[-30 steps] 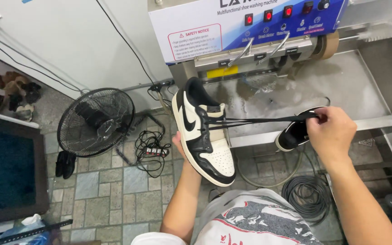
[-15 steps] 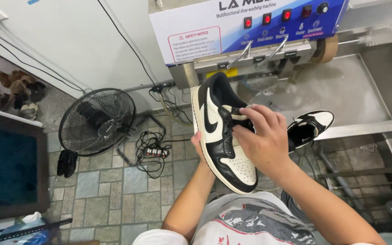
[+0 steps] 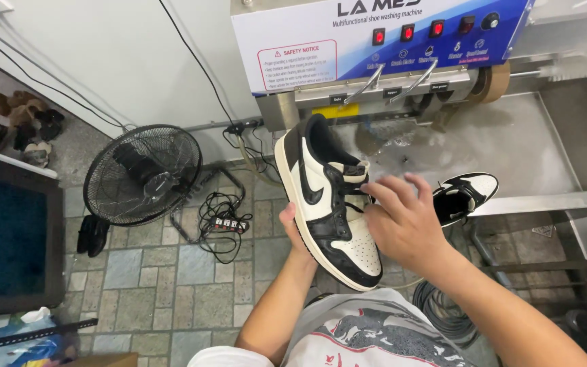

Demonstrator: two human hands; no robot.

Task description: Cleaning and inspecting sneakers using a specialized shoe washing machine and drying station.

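Observation:
My left hand (image 3: 292, 228) grips a black and white sneaker (image 3: 321, 197) from underneath and holds it tilted in front of my chest, heel up and toe toward me. My right hand (image 3: 405, 221) lies over the sneaker's tongue, thumb and forefinger pinching the black lace near the top eyelets while the other fingers spread out. The matching second sneaker (image 3: 467, 194) rests on the front rim of the steel basin (image 3: 531, 143), just right of my right hand.
A shoe-washing machine (image 3: 375, 41) with a blue and white panel, red switches and a side brush (image 3: 568, 66) stands behind the basin. On the tiled floor are a black fan (image 3: 143, 173), a power strip (image 3: 229, 224) with cables and a coiled hose (image 3: 443, 319). Several shoes (image 3: 18, 126) lie far left.
My right hand, which held the lace stretched far out to the right, has come back to the sneaker's tongue. The sneaker stays in my left hand.

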